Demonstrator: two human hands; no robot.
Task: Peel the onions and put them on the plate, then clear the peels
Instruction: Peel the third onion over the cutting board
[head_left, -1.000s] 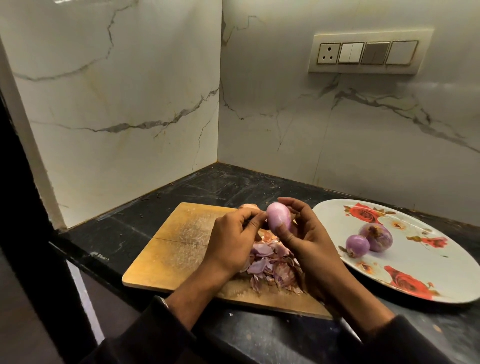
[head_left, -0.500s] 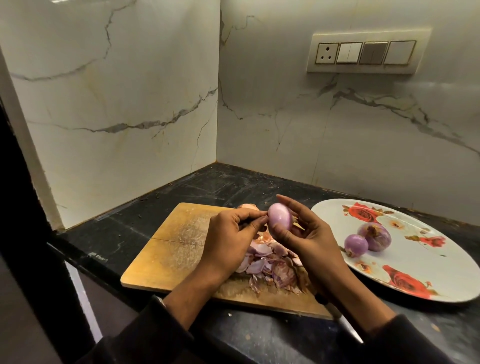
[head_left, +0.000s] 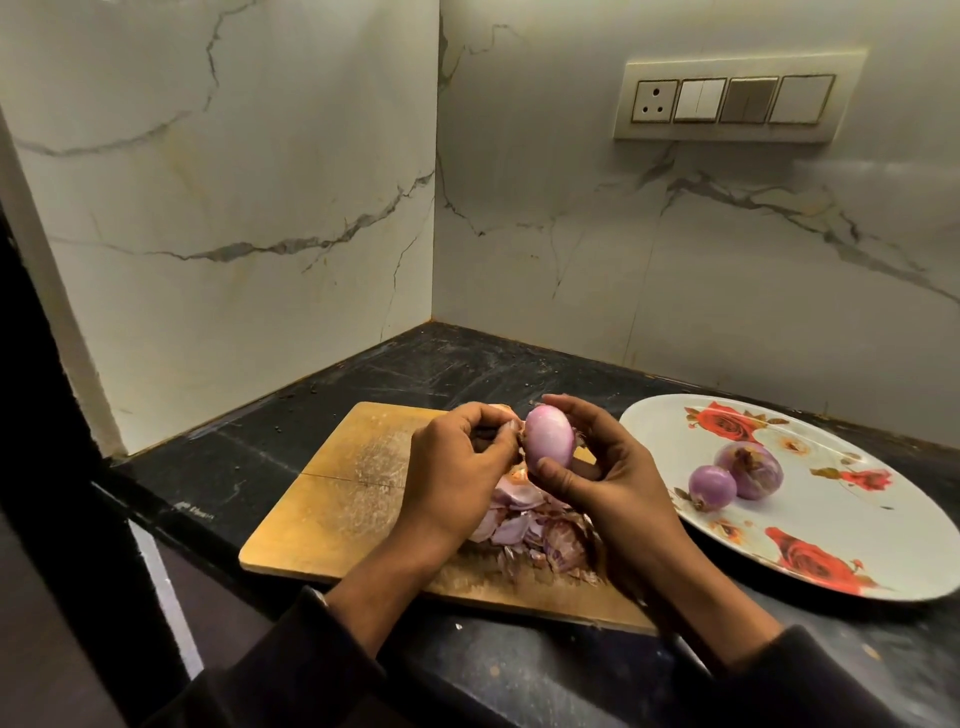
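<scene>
a dark wall edge (head_left: 36, 467) runs down the far left, and beside it a pale marble wall (head_left: 234, 208) with grey veins meets a second marble wall at the corner. the black desk (head_left: 234, 467) fills the corner below, its surface scuffed and dusty. on it lies a wooden cutting board (head_left: 337, 493), scratched in the middle, its near edge close to the desk's front.

the left hand (head_left: 457, 478) hovers over the board with fingers curled, its fingertips pinching a bit of loose skin at the left side of the onion (head_left: 549, 436). the onion is peeled, pale purple and smooth, held upright above the board. the right hand (head_left: 618, 493) grips it, thumb pressed on the lower front and fingers curled round the back. both arms wear dark sleeves (head_left: 322, 665) that reach in from the bottom edge.

under the hands a pile of peels (head_left: 535, 530) lies on the right part of the board, partly hidden by the wrists. a little more skin shows behind the left hand.

to the right of the board, just beside it, sits a white plate (head_left: 857, 519) with red roses printed on it. two peeled onions (head_left: 732, 475) rest on its left half, touching, the smaller one nearer the board. on the wall above the plate is a switch panel (head_left: 737, 101) with a socket at its left end.
</scene>
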